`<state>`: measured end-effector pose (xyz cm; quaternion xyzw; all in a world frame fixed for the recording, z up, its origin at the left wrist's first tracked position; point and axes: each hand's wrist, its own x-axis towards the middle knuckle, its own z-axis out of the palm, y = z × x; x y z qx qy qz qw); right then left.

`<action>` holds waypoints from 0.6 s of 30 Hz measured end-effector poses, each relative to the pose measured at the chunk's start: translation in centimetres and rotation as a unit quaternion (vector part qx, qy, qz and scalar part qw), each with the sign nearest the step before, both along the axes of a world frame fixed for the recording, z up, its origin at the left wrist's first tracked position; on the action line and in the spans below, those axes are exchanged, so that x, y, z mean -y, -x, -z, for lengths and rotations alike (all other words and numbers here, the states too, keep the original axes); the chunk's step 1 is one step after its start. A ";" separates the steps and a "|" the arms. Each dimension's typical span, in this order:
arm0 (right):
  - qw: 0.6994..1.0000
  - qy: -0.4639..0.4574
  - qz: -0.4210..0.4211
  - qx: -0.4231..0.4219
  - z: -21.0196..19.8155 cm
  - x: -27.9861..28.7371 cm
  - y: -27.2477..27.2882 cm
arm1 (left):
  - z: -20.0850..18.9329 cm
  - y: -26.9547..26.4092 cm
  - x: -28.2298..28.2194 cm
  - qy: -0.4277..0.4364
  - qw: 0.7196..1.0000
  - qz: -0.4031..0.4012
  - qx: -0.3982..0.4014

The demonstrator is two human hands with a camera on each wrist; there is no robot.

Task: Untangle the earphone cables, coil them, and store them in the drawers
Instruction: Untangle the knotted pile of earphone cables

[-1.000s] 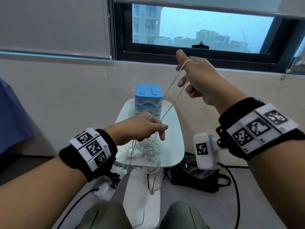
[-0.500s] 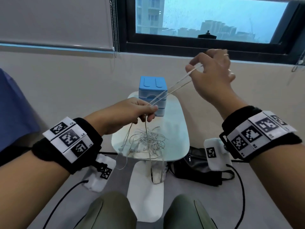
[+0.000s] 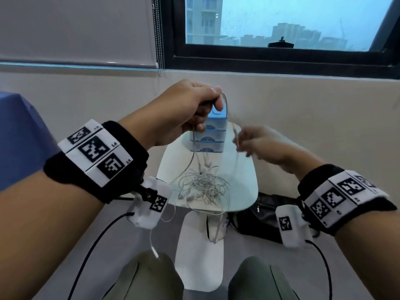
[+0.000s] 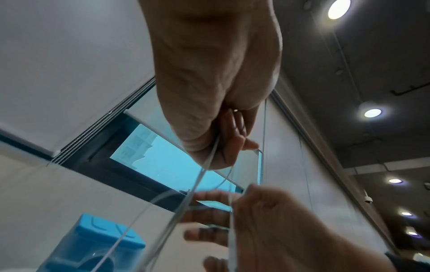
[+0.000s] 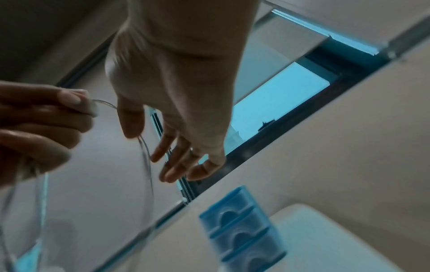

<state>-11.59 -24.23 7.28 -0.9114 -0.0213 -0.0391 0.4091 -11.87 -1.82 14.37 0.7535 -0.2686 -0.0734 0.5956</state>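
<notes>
Head view: the left hand [image 3: 184, 109] is raised in front of the small blue plastic three-drawer cabinet [image 3: 213, 135], fingers curled tight around strands of thin white earphone cable [image 3: 203, 185]. The strands drop from the fist to a tangled heap on the white oval surface [image 3: 244, 182], just in front of the cabinet. Some loops hang over the near edge, and one end with a white plug [image 3: 155, 253] dangles above the person's knee. The right hand [image 3: 259, 144] is blurred, lower and to the right, fingers loosely spread with a strand by the thumb. Both wrists wear black bands with square black-and-white marker tags; the small print beside them reads something like "L4" and "L5" on the left band, and the rest is too small to read. A black bag [image 3: 262, 215] lies on the floor.

Left wrist view: the left hand [image 4: 216, 103] pinches the cable [image 4: 200, 182] in its closed fingers; the right hand [image 4: 274, 226] is just below, fingers parted around a strand.

Right wrist view: the right hand [image 5: 177, 103] is loosely open, a cable loop [image 5: 146, 156] at its thumb tip; whether it grips cannot be told.
</notes>
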 end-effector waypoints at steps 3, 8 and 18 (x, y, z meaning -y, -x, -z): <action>0.949 -0.289 -0.124 0.035 -2.0 -3.0 1.4 | -1.1 0.5 0.5 -0.028 0.999 0.031 0.029; 0.891 -0.363 -0.271 -0.021 -1.4 -7.3 2.0 | -2.5 0.5 0.2 -0.026 0.998 0.005 0.051; 0.978 -0.158 -0.137 -0.024 -0.1 -5.1 0.5 | -2.8 -1.8 -2.7 0.062 0.989 -0.132 0.031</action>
